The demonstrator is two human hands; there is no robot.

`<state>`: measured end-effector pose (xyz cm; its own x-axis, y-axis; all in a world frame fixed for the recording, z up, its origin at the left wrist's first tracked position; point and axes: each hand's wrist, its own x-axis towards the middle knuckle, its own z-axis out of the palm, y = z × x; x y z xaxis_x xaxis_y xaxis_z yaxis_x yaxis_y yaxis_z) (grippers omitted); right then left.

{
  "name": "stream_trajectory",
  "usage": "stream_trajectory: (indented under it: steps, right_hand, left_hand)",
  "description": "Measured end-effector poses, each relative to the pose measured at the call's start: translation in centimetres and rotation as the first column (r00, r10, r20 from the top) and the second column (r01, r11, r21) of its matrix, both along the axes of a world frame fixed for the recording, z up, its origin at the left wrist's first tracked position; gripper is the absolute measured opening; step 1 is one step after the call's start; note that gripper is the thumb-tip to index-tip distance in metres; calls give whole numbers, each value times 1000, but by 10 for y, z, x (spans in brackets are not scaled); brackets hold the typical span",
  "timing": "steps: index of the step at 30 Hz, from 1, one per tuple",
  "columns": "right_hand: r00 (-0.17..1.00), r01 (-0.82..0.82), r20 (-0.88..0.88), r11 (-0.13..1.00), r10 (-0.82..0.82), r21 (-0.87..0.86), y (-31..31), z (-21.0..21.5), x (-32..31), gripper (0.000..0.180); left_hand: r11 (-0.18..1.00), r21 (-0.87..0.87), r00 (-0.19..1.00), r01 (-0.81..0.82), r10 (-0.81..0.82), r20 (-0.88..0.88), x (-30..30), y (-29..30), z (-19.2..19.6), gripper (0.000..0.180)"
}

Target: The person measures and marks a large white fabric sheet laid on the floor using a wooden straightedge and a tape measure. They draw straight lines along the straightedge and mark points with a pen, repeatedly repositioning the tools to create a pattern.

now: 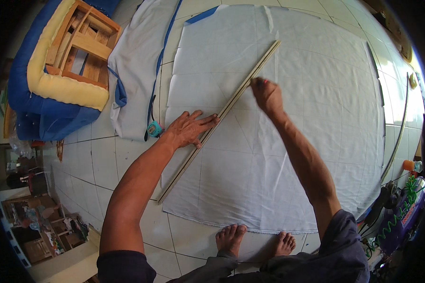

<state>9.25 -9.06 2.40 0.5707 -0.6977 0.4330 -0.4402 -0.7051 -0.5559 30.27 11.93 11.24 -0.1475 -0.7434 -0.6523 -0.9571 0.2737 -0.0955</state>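
A wide sheet of pale grey fabric (316, 118) lies spread over the floor, with faint straight lines on it. Across it, slanting from lower left to upper right, runs a long narrow wooden strip (231, 103). My left hand (189, 129) presses on the strip with its fingers spread. At the strip's upper part, my right hand (269, 96) is closed around a slim pen (265, 81), of which only a little red and dark shows. Its tip is hidden by my fingers. Beside my left wrist lies a small teal device (154, 129) with a black strap.
Another pale cloth piece with a blue edge (139, 61) lies to the left. Beyond it rests a wooden frame (92, 42) with yellow foam and blue upholstery. A thin curved rod (401, 127) and a purple can-shaped thing (401, 217) are at right. My bare feet (231, 238) stand at the fabric's near edge.
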Motion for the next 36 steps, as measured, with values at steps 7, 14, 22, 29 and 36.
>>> stream_trajectory:
  steps: [7,14,22,29,36]
  right_hand:
    - [904,-405,-52,889,424,213,231,2,20,22]
    - [850,-522,212,826,482,212,235,50,-40,29]
    - [953,-177,-52,690,297,702,238,76,-164,36]
    - [994,113,-70,713,-90,692,250,64,-188,52]
    - [951,223,-280,918,-132,327,234,36,-285,43]
  left_hand:
    - [993,-108,999,46,-48,-17,6,3,-8,117]
    - [889,-166,859,-427,342,-381,-6,17,-23,94]
    - [594,-148,557,-791,599,-575,-56,3,-21,35]
    - [87,197,-112,-977,577,-809,-185,-53,-22,43]
    - [418,-402,545,-815,316,-777,-212,-53,-76,57]
